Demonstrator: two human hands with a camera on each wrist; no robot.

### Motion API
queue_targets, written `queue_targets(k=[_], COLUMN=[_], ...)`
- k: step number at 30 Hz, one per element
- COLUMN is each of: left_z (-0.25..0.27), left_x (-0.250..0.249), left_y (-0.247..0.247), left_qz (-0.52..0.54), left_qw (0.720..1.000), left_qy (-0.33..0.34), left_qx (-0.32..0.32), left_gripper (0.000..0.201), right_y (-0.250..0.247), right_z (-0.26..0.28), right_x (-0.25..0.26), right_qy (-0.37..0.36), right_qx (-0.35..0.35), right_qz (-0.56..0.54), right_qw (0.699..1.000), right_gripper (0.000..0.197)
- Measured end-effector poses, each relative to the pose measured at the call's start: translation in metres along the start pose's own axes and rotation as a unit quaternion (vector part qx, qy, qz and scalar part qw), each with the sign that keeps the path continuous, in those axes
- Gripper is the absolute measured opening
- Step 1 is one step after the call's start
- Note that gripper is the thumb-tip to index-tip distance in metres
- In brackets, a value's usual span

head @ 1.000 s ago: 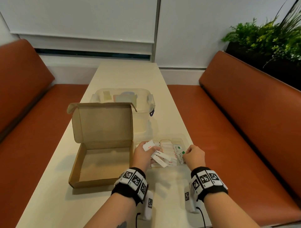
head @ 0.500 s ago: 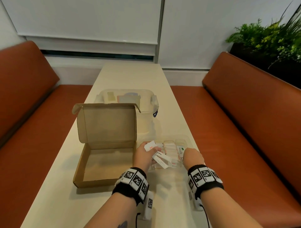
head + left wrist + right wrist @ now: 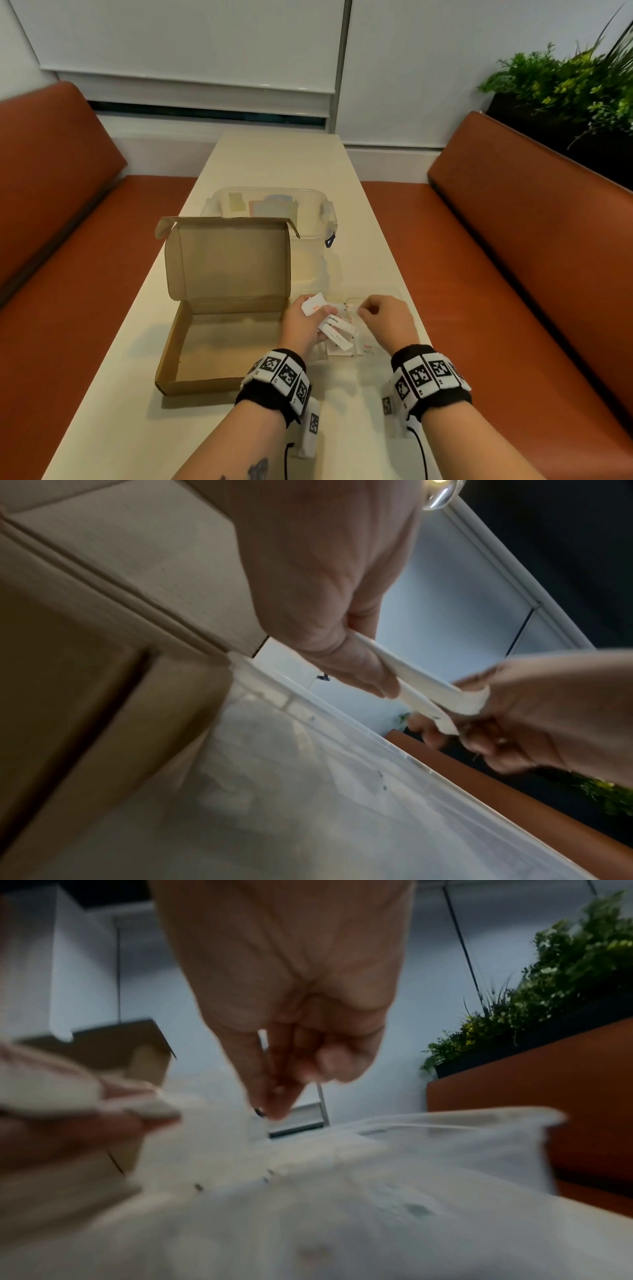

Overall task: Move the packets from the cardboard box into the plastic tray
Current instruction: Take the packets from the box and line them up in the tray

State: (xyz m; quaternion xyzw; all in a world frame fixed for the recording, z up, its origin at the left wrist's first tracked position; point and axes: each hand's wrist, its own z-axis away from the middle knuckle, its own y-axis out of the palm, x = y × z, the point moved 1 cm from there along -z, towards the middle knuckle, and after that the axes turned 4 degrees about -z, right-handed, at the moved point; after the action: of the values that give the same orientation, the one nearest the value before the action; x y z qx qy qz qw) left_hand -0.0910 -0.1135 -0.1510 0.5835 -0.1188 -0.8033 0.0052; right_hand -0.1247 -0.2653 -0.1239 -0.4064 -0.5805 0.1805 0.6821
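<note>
The open cardboard box (image 3: 219,342) lies left of centre on the table, its lid upright and its floor bare. Right beside it stands the clear plastic tray (image 3: 394,291) with a few white packets (image 3: 368,347) lying in it. Above the tray's left side my left hand (image 3: 318,320) grips a fanned bunch of white packets (image 3: 334,325); the left wrist view shows that bunch (image 3: 411,685) between thumb and fingers. My right hand (image 3: 364,311) hovers over the tray with fingers curled, and it pinches the end of one packet (image 3: 472,702) of the bunch.
A clear lidded plastic container (image 3: 274,205) stands behind the box. Orange benches (image 3: 513,274) run along both long table edges. A planter with green plants (image 3: 565,85) sits behind the right bench. Bare tabletop lies near me and beyond the container.
My right hand has moved left from the tray's right side to the bunch in my left hand. The left hand has kept its hold over the tray.
</note>
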Motion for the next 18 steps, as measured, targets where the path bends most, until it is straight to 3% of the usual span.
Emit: queue_targets(k=[3, 9, 12, 15, 18], left_z=[0.0, -0.001, -0.003, -0.005, -0.007], left_x=[0.0, 0.003, 0.006, 0.005, -0.001], left_y=[-0.002, -0.009, -0.015, -0.022, -0.032], left_qz=[0.006, 0.049, 0.057, 0.096, 0.116], left_qw=[1.0, 0.999, 0.998, 0.994, 0.989], left_qy=[0.003, -0.01, -0.011, -0.005, 0.013], left_qx=[0.002, 0.003, -0.018, -0.051, -0.088], left_gripper=[0.016, 0.017, 0.015, 0.02, 0.025], right_y=[0.005, 0.011, 0.011, 0.007, 0.008], right_z=[0.006, 0.01, 0.008, 0.004, 0.002], right_x=[0.017, 0.022, 0.021, 0.019, 0.018], right_qy=[-0.015, 0.019, 0.018, 0.042, 0.082], right_qx=[0.077, 0.14, 0.119, 0.056, -0.001], right_qz=[-0.127, -0.207, -0.181, -0.176, -0.173], right_qw=[0.989, 0.968, 0.976, 0.982, 0.981], right_gripper=[0.012, 0.011, 0.012, 0.002, 0.007])
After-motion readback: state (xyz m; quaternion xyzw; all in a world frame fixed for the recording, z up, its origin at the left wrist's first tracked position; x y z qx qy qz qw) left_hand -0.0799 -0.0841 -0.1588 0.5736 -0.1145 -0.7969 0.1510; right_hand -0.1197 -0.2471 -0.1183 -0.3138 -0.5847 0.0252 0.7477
